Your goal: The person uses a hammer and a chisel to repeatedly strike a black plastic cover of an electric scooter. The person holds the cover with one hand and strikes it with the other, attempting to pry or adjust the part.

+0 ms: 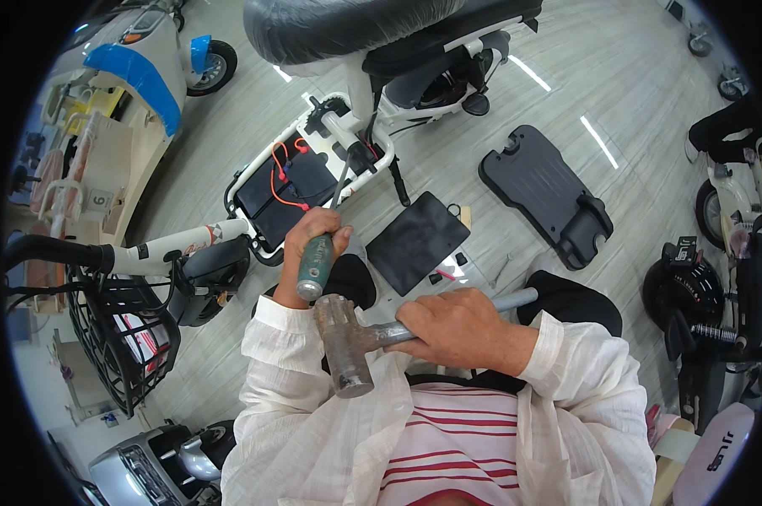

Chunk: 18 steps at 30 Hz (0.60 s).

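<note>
My left hand is wrapped round the green handle of a screwdriver. Its long shank points away from me, and the tip reaches the pedal-shaft area of a white electric bike frame. My right hand grips the pale grey shaft of a hammer with a worn metal head. The hammer head hangs just nearer to me than the butt of the screwdriver, seemingly a little apart from it. Inside the frame's open bay lie black battery blocks joined by orange-red wires.
On the floor lie a flat black panel, a larger moulded black cover, a wrench and small parts. The bike's black basket is at the left. Other scooters stand around, and a person's dark-clothed leg shows at far right.
</note>
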Each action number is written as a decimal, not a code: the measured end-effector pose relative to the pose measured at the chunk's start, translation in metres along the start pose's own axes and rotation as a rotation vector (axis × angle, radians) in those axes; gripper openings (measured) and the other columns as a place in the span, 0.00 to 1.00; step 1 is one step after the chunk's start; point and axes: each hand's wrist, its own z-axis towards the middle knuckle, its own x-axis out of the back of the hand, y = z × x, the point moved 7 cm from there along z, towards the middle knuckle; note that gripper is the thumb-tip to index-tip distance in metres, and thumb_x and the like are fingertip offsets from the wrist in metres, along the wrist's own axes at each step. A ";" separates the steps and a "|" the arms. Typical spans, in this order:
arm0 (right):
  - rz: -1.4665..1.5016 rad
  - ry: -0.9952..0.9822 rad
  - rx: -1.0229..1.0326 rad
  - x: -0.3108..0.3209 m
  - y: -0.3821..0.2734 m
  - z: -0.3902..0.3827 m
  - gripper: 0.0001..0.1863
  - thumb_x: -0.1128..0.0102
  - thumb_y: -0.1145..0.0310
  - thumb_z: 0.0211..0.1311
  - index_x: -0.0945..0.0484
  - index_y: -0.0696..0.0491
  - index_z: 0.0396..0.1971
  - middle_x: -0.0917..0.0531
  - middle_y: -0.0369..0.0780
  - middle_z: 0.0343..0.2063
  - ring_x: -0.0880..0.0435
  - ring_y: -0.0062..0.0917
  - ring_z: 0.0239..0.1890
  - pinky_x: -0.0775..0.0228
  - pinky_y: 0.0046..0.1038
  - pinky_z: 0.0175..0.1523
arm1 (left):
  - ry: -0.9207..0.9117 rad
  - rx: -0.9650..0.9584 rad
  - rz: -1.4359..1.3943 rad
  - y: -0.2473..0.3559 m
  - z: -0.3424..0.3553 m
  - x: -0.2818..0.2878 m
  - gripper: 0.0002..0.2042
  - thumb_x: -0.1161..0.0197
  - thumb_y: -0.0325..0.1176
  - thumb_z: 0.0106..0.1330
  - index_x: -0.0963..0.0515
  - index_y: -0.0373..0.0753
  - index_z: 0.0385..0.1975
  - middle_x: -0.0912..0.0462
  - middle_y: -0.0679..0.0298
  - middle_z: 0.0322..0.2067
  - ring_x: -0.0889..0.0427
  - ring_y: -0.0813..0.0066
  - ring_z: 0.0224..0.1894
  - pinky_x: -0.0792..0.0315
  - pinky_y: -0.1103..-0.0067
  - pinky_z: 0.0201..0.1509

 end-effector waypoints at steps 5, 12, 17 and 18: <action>-0.007 -0.004 -0.022 0.001 0.002 -0.002 0.20 0.31 0.52 0.52 0.30 0.52 0.26 0.25 0.38 0.14 0.22 0.31 0.14 0.33 0.32 0.18 | -0.007 0.025 0.005 -0.005 -0.001 -0.005 0.08 0.32 0.19 0.56 0.26 0.34 0.29 0.21 0.60 0.29 0.22 0.66 0.33 0.26 0.76 0.40; -0.010 -0.008 -0.011 0.002 0.002 -0.002 0.21 0.31 0.52 0.51 0.30 0.52 0.26 0.25 0.38 0.14 0.22 0.31 0.14 0.33 0.32 0.18 | -0.030 0.073 0.084 -0.009 0.005 -0.008 0.08 0.33 0.19 0.56 0.26 0.33 0.29 0.21 0.61 0.29 0.21 0.68 0.32 0.26 0.76 0.39; -0.001 -0.025 -0.012 -0.001 0.004 -0.002 0.21 0.31 0.52 0.51 0.30 0.52 0.26 0.25 0.38 0.14 0.22 0.31 0.14 0.33 0.32 0.17 | -0.021 0.046 0.035 -0.013 0.002 -0.008 0.07 0.33 0.19 0.56 0.26 0.34 0.28 0.22 0.61 0.28 0.23 0.69 0.31 0.27 0.77 0.38; -0.006 -0.016 -0.016 -0.002 0.004 -0.002 0.21 0.31 0.52 0.51 0.30 0.52 0.26 0.25 0.38 0.14 0.22 0.31 0.14 0.33 0.32 0.17 | -0.027 0.049 0.029 -0.014 0.001 -0.008 0.07 0.33 0.19 0.56 0.26 0.34 0.28 0.23 0.61 0.28 0.23 0.69 0.31 0.28 0.77 0.38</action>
